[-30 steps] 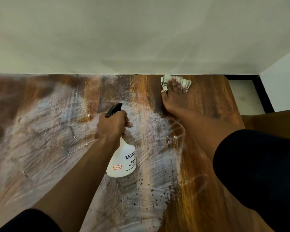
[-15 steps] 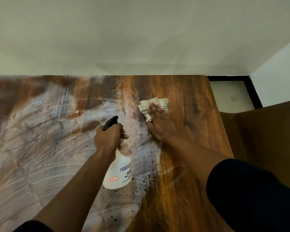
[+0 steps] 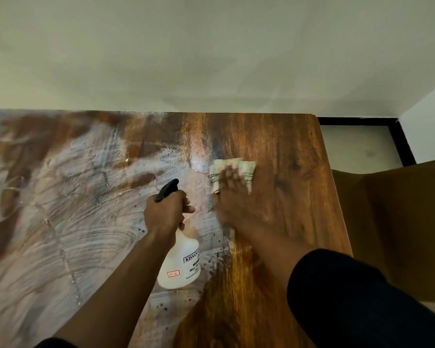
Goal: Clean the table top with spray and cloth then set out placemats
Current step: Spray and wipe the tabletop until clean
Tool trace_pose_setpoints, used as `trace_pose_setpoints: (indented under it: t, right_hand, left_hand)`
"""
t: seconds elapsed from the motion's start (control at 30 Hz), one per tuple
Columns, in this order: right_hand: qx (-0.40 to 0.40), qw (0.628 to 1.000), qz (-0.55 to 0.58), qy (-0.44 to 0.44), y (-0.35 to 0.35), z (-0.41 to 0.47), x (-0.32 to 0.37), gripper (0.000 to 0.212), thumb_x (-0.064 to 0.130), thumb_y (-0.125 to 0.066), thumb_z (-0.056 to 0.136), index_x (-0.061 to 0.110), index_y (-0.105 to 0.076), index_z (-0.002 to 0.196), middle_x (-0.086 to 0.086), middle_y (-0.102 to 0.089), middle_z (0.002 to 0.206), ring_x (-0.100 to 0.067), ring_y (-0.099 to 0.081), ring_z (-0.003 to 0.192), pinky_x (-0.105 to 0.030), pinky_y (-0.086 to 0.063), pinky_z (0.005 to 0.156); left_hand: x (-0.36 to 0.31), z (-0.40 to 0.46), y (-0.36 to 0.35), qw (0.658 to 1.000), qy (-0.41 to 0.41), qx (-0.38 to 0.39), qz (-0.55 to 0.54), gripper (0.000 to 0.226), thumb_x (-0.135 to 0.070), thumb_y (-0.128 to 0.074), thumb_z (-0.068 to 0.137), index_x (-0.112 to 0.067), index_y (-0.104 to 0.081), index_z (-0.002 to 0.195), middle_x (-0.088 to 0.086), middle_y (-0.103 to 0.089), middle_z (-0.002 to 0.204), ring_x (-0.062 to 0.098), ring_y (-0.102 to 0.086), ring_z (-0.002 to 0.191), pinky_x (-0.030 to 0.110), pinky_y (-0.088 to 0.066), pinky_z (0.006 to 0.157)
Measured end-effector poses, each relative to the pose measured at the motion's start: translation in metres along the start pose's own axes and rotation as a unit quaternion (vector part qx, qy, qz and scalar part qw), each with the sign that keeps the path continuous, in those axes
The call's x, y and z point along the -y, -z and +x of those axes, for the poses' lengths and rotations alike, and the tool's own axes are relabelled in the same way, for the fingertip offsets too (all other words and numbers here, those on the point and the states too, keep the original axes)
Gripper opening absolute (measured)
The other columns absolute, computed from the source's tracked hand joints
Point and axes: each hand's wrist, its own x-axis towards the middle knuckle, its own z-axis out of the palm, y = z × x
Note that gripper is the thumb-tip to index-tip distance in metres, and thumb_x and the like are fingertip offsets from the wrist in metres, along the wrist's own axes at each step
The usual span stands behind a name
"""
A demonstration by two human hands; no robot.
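The brown wooden table top [image 3: 286,151] fills the lower view; its left and middle are covered in whitish wet wipe streaks, its right strip looks dark and glossy. My left hand [image 3: 165,212] grips the neck of a white spray bottle [image 3: 183,262] with a black trigger head, held just above the table's middle. My right hand [image 3: 232,197] lies flat with straight fingers on a folded pale striped cloth [image 3: 246,167], pressing it onto the wood at the border of the streaked part. The hand is motion-blurred. No placemats are in view.
A pale wall [image 3: 211,59] runs along the table's far edge. Past the right edge are a light floor patch with a black skirting [image 3: 357,146] and a brown panel [image 3: 399,222], perhaps a chair or cabinet.
My right hand pulled the cloth from the far edge back toward me and left, then shifted it slightly right and away. The left hand with the bottle barely moved.
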Motion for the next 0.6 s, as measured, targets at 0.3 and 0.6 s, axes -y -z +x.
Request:
trace_pose_setpoints:
  t: [0.3,0.6]
  right_hand:
    - [0.057,0.991,-0.025,0.117,0.004,0.005,-0.02,0.073,0.053,-0.016,0.109,0.015,0.015,0.164,-0.006,0.026,0.168,-0.022,0.025,0.156,-0.042,0.008,0.13]
    - [-0.009,0.992,-0.001,-0.125,0.037,0.033,-0.098,0.072,0.047,-0.021,0.11,0.012,0.011,0.165,-0.01,0.017,0.173,-0.024,0.018,0.159,-0.04,0.01,0.129]
  left_hand:
    - [-0.001,-0.001,0.004,1.0,-0.007,-0.014,0.02,0.015,-0.011,-0.067,0.092,-0.02,-0.073,0.081,0.01,-0.077,0.071,0.032,-0.068,0.072,0.031,-0.043,0.052]
    - [0.001,0.011,0.01,1.0,0.008,-0.005,0.008,0.017,-0.011,-0.066,0.092,-0.022,-0.071,0.08,0.004,-0.074,0.063,0.028,-0.064,0.067,0.031,-0.043,0.052]
